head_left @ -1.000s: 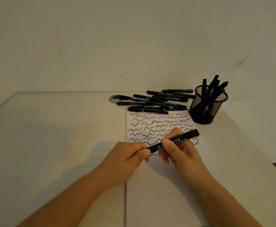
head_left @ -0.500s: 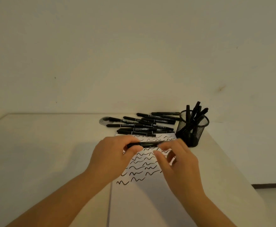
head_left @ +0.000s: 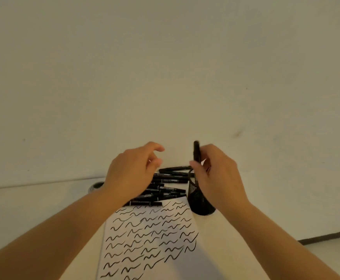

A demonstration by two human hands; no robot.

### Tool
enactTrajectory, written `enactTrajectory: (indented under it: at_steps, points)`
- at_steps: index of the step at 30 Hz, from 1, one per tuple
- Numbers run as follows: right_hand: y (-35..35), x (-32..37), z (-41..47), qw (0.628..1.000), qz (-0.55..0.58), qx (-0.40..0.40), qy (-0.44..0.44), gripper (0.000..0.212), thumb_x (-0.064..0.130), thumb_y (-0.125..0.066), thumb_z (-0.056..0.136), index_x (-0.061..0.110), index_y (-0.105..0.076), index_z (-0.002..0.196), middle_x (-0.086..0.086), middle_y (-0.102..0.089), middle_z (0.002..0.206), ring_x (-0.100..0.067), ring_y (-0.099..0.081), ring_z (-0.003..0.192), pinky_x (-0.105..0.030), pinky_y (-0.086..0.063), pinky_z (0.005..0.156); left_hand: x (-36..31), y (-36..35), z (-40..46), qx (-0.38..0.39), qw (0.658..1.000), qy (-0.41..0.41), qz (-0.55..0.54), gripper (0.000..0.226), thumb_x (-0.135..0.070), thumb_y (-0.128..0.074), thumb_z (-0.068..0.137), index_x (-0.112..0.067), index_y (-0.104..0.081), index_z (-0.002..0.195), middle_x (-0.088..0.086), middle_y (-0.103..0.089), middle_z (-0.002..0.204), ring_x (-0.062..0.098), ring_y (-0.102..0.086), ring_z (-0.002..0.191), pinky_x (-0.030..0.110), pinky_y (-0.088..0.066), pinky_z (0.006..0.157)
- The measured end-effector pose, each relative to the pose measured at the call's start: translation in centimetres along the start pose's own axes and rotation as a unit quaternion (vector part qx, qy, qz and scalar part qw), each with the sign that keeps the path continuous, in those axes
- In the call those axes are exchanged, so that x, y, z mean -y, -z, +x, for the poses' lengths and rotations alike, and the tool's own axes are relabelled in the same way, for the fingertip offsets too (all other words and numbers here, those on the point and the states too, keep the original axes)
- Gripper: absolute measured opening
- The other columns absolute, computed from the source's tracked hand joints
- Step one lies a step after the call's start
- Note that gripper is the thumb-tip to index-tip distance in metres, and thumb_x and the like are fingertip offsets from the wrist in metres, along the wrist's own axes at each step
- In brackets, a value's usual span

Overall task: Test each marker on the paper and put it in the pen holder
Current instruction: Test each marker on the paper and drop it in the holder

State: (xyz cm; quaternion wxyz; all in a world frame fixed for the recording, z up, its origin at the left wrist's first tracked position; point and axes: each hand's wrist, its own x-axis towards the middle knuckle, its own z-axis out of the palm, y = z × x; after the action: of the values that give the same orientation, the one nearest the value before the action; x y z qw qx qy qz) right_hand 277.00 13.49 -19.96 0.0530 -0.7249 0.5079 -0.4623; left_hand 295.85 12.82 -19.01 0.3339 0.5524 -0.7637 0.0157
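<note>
Black marker (head_left: 196, 151) upright, pinched in right hand (head_left: 218, 174) fingers, left hand (head_left: 131, 171) loosely open, labels unreadable

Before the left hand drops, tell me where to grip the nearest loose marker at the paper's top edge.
Pinch the nearest marker at mid-barrel from above, thumb and finger on its long sides. It lies flat and crosswise, alone at the front of the pile, right under the left hand.

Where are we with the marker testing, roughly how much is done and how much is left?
Done: the paper carries many rows of test squiggles. In hand: the right hand holds one marker upright above the mesh pen holder; the left hand hovers empty over the pile. Left: a pile of markers, at least several, lies on the table behind the paper.
</note>
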Motion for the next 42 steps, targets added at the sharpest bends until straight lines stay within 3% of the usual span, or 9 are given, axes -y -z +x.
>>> enactTrajectory:
  at_steps: [5,11,17,21,26,30,35,42]
  points:
    - [0.7,-2.5,2.3,0.996,0.051,-0.015,-0.066,0.020,0.025,-0.054,0.090,0.022,-0.048,0.109,0.009,-0.057,0.089,-0.010,-0.056,0.077,-0.026,-0.046,0.067,3.5,-3.3,4.1,0.090,0.992,0.084,0.037,0.022,-0.031,-0.048,0.092,-0.033,-0.052,0.114,-0.015,-0.057,0.092,0.010,-0.057,0.086,0.030,-0.047,0.076]
    - [-0.7,-5.2,2.7,0.993,0.043,0.042,-0.099,0.027,0.022,-0.054,0.090,0.021,-0.043,0.115,0.003,-0.059,0.091,-0.016,-0.060,0.077,-0.036,-0.054,0.068,7.3,-7.5,5.9,0.187,0.971,0.128,0.075,0.024,-0.026,-0.042,0.094,-0.025,-0.054,0.114,-0.002,-0.062,0.108,0.016,-0.057,0.093,0.033,-0.048,0.081]
    - [-1.6,-6.8,2.4,0.996,0.017,0.063,-0.060,0.053,0.016,-0.054,0.087,0.040,-0.028,0.128,0.020,-0.051,0.077,-0.006,-0.059,0.065,-0.029,-0.054,0.061,10.2,-10.1,6.3,0.227,0.956,0.143,0.116,0.027,-0.022,-0.041,0.095,-0.020,-0.055,0.119,0.002,-0.059,0.122,0.020,-0.054,0.107,0.035,-0.046,0.091]
    - [-1.7,-7.3,2.4,0.997,-0.004,0.066,-0.049,0.040,0.019,-0.051,0.088,0.039,-0.037,0.119,0.020,-0.051,0.075,-0.006,-0.058,0.064,-0.028,-0.054,0.059,11.0,-11.3,6.2,0.242,0.954,0.124,0.127,0.027,-0.023,-0.042,0.095,-0.022,-0.055,0.119,0.001,-0.057,0.120,0.019,-0.053,0.104,0.031,-0.043,0.084]
    - [-1.6,-7.2,2.1,0.996,-0.024,0.064,-0.055,0.024,0.023,-0.048,0.090,0.030,-0.044,0.113,0.017,-0.050,0.070,-0.007,-0.056,0.061,-0.029,-0.051,0.057,10.9,-12.4,6.4,0.217,0.968,0.054,0.116,0.018,-0.038,-0.055,0.088,-0.029,-0.061,0.102,-0.008,-0.057,0.103,0.011,-0.048,0.098,0.026,-0.040,0.077]
    - [-1.6,-7.0,1.9,0.995,-0.048,0.070,-0.058,0.014,0.023,-0.046,0.091,0.025,-0.054,0.102,0.015,-0.051,0.067,-0.010,-0.057,0.060,-0.032,-0.050,0.058,10.7,-12.9,6.5,0.237,0.964,0.062,0.107,0.021,-0.040,-0.059,0.085,-0.028,-0.061,0.102,-0.008,-0.058,0.099,0.010,-0.047,0.093,0.027,-0.042,0.077]
    - [-1.6,-6.8,1.6,0.994,-0.071,0.067,-0.044,0.022,0.026,-0.044,0.093,0.017,-0.062,0.085,0.006,-0.059,0.071,-0.013,-0.053,0.062,-0.028,-0.042,0.056,10.8,-12.7,6.3,0.229,0.967,0.063,0.097,0.012,-0.040,-0.062,0.082,-0.030,-0.058,0.088,-0.010,-0.058,0.090,0.008,-0.052,0.083,0.025,-0.040,0.067]
    - [-1.5,-6.1,1.5,0.992,-0.089,0.080,-0.050,0.024,0.032,-0.042,0.092,0.019,-0.060,0.083,0.007,-0.058,0.076,-0.012,-0.052,0.067,-0.027,-0.044,0.060,11.8,-12.3,5.7,0.264,0.955,0.081,0.108,0.016,-0.033,-0.060,0.085,-0.026,-0.062,0.100,-0.008,-0.058,0.099,0.009,-0.050,0.087,0.025,-0.040,0.073]
